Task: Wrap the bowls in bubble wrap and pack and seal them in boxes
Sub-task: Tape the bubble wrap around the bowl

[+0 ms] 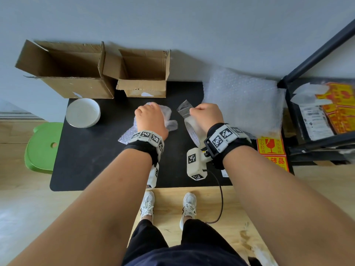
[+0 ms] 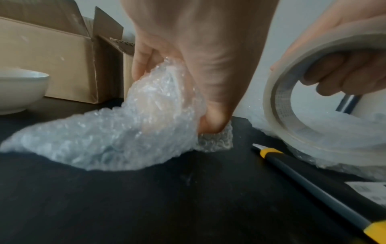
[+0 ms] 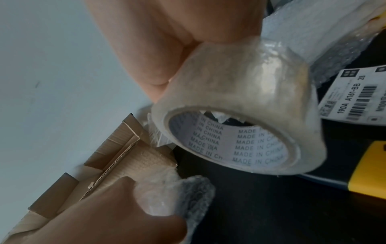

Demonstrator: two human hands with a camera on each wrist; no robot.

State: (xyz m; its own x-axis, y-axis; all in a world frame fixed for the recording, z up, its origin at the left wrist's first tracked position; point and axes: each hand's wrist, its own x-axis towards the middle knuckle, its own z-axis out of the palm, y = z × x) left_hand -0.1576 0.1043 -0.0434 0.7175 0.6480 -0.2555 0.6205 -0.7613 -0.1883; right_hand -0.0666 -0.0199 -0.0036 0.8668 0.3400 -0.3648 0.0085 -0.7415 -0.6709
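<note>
Bubble-wrapped bowl [image 1: 163,114] under left hand [image 1: 151,120]; glossy clear tape roll [image 3: 240,118] in right hand [image 1: 206,116].

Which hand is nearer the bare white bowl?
Left. The left hand grips the bubble wrap bundle just right of the bowl; the right hand holds the tape roll farther right.

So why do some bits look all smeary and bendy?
Left wrist view: the left hand and the bubble wrap are blurred, sitting right up at the lens. Right wrist view: the tape roll has soft edges, yet its print reads. Head view: the wide lens bends the black mat edges.
</note>
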